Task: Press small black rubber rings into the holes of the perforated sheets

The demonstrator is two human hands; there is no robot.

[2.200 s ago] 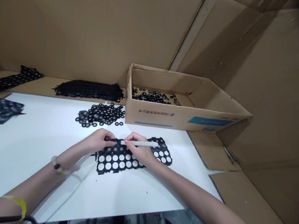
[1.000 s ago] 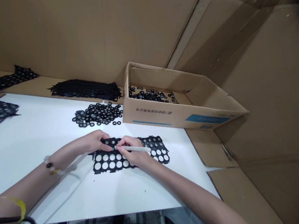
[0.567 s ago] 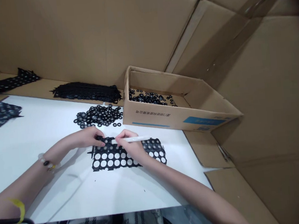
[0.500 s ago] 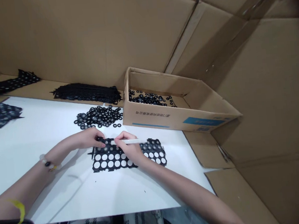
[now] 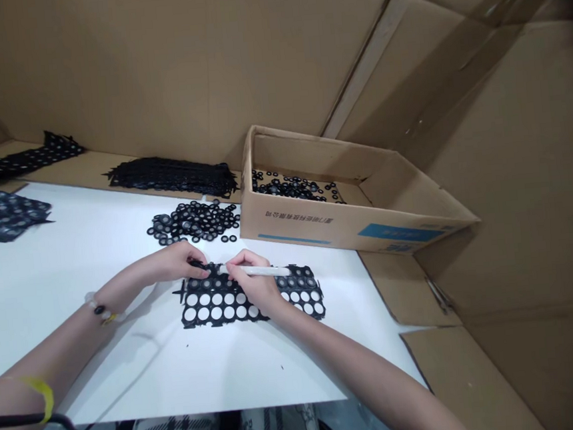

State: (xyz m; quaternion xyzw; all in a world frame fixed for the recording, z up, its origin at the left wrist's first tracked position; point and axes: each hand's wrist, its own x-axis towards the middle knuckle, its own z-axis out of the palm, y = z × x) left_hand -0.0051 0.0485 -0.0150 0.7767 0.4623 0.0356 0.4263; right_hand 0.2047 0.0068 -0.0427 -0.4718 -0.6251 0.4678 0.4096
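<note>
A black rubber sheet full of round holes lies flat on the white table in front of me. My left hand pinches the sheet's upper left edge with closed fingers. My right hand rests on the sheet's middle and grips a white pen-like stick, its tip pointing left towards the left hand's fingers. The sheet's lower rows show empty holes; rings still sit in the top right part.
A pile of loose black rings lies beyond the sheet. To the right stands an open cardboard box holding more rings. Stacks of black sheets lie at the back and at the far left. Cardboard walls surround the table.
Both hands stay on the sheet. The stick's tip has crept from the sheet's middle up towards its top left edge; the view has shifted slightly.
</note>
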